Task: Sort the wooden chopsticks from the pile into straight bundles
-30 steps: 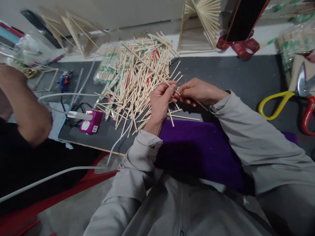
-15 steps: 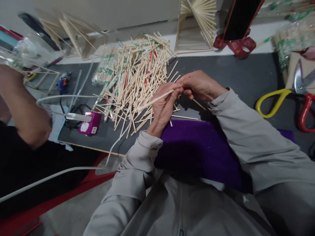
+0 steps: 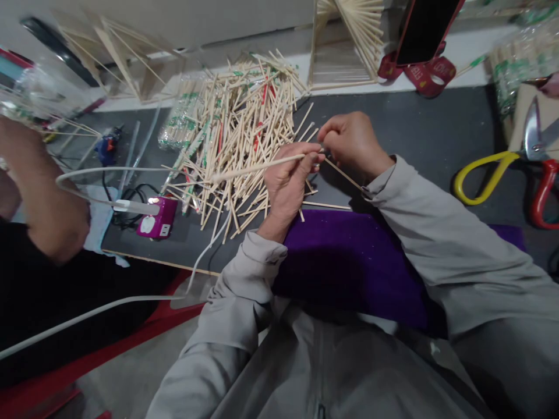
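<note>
My left hand (image 3: 285, 185) is closed round a pale wooden stick (image 3: 248, 169), which points out to the left over the pile. My right hand (image 3: 351, 142) is just to the right of it, with thumb and forefinger pinched close to the stick's near end. What those fingertips hold, if anything, is too small to make out. A thin stick (image 3: 345, 174) slants below my right hand toward the cuff; I cannot tell whether a hand holds it. Behind my left hand lies a large heap of loose wooden sticks (image 3: 244, 128), some with green or red wrappers.
Scissors (image 3: 484, 177) with yellow and red handles lie at the right. A purple charger (image 3: 157, 218) with a white cable sits at the left, beside a co-worker's arm (image 3: 48, 186). Stick frameworks (image 3: 349, 46) and a phone (image 3: 430, 32) stand at the back. Purple cloth (image 3: 345, 262) covers my lap.
My right hand has lifted slightly and drawn its fingers into a tighter pinch. The stick in my left hand has swung further out to the left and lies flatter.
</note>
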Motion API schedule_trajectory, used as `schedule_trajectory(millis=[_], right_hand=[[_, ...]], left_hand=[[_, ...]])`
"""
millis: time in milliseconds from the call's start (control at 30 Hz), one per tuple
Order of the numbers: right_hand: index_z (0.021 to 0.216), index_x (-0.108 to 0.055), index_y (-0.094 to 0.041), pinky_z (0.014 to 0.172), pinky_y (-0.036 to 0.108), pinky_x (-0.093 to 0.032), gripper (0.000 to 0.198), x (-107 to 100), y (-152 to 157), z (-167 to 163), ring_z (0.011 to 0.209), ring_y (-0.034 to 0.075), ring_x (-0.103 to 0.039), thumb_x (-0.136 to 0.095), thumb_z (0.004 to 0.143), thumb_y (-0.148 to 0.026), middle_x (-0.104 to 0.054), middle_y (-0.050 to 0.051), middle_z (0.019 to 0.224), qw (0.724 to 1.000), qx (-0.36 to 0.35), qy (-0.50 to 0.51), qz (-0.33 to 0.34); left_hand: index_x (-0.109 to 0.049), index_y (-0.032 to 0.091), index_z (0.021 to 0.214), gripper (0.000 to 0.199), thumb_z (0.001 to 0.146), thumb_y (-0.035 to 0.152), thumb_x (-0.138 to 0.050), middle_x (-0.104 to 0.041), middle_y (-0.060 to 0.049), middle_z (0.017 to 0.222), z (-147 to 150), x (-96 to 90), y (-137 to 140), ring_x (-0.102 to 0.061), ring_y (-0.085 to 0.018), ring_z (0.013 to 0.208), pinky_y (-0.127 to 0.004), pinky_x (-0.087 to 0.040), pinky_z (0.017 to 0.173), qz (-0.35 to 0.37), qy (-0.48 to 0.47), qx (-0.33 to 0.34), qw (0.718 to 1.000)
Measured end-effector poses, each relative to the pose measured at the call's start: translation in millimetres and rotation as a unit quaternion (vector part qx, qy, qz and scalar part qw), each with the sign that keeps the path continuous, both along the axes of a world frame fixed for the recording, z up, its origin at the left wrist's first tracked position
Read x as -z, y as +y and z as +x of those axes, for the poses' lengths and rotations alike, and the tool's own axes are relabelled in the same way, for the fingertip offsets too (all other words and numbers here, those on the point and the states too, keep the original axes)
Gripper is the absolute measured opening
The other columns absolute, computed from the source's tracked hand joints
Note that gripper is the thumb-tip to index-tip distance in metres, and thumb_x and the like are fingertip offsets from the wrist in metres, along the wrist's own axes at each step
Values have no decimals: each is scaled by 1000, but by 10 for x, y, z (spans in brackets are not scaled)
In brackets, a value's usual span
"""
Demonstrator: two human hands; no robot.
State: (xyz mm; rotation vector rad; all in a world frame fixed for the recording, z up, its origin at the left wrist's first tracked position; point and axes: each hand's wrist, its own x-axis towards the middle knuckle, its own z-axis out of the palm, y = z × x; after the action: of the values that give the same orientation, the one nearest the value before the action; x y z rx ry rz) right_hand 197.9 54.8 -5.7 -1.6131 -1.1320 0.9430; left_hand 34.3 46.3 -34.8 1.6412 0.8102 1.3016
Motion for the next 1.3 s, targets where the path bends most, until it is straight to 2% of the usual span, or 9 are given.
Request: schedule_trajectory(millis=[100,300,500,633,733,800,833,967,1300], right_hand=[[74,-64,-14,44,22,-36,17,22,30,254,43,7,-42,-54,81,-2,-52,-2,56,999,36,18,-21],[82,-73,-14,54,28,-48,16,131,52,454,53,14,-56,-62,79,-3,-62,3,63,983,-118,-121,-77],[101,-79,-18,90,30,-48,22,186,82,280,101,24,-67,-61,87,-16,-75,7,104,865,-248,-436,-12],[102,-77,-13,90,34,-48,24,239,95,190,105,28,-67,-56,90,-17,-73,13,108,848,-238,-474,-7],[89,-72,-12,83,31,-50,16,260,113,234,92,22,-68,-56,89,-13,-73,12,91,917,-176,-358,-25],[82,-66,-14,68,23,-49,14,240,114,308,74,14,-64,-55,89,-12,-69,7,78,981,-102,-156,-47],[79,-63,-15,61,19,-47,14,223,110,346,67,11,-61,-54,89,-11,-66,5,74,995,-71,-44,-55],[71,-58,-16,50,15,-44,16,161,81,435,61,7,-56,-59,84,-6,-63,3,74,974,-36,212,-73],[72,-63,-14,58,19,-51,31,194,135,456,59,10,-58,-45,97,-18,-61,5,67,950,-17,291,-107]], left_hand=[[-71,22,96,28,92,48,-62,-71,-2,96,-2,-5,1,-70,-10,75,-21,-57,62,-63,-36,-11,997],[-70,20,93,25,88,44,-68,-67,2,75,33,113,126,-58,-4,50,-15,-43,43,-181,-32,43,982],[-67,19,84,26,85,44,-71,-59,6,61,50,86,114,-49,-2,39,-15,-37,37,-274,4,58,960],[-67,18,86,26,84,43,-73,-59,6,61,67,67,76,-48,-1,39,-14,-36,37,-289,22,80,954],[-68,18,86,26,83,43,-73,-60,6,62,68,79,65,-49,-1,40,-14,-38,37,-287,16,90,953],[-68,19,85,25,83,43,-73,-60,5,63,66,92,62,-49,-2,41,-14,-39,38,-287,10,97,953],[-68,19,85,25,83,43,-73,-60,5,63,65,98,60,-50,-2,41,-14,-39,38,-288,10,98,953],[-66,18,83,27,83,45,-72,-60,4,63,64,112,52,-51,-2,42,-14,-40,39,-286,28,95,953],[-68,18,86,27,82,45,-73,-60,4,63,74,115,40,-51,-2,42,-13,-40,38,-287,30,104,952]])
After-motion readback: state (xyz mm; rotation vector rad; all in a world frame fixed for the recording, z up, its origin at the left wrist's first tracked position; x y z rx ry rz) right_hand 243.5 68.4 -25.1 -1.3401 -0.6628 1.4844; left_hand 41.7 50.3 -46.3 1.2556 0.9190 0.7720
